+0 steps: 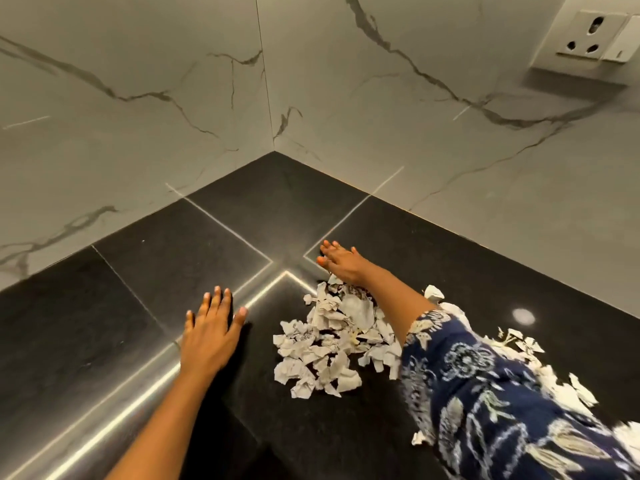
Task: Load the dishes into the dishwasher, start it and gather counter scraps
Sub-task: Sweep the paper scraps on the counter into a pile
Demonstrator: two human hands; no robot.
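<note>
Currently on the last step: gathering counter scraps. No dishwasher or dishes in view, so loading and start can't be checked.

Main pile of paper scraps [329, 344] sits on the black counter [104, 306], near the corner where the two marble walls meet. Right hand [343, 263] reaches past the pile's far edge, fingers straight, palm down, holding nothing. Whether its heel touches the top scraps can't be confirmed. Left hand [211, 329] lies flat on the counter, fingers straight and slightly spread, apart from the pile on its left side, also holding nothing.

More loose scraps [519, 342] lie to the right of the patterned sleeve [485, 393], spread out and separate from the main pile. One small piece [419, 438] sits alone, nearer the person.

Judgement: pile partly gathered, not done. Next move likely calls for the right hand to rake the far scraps toward the person, with the left hand as a stop on the other side. Strays right of the sleeve need a second sweep. Risk: light paper slips under the fingers or gets scattered by the sleeve.
</note>
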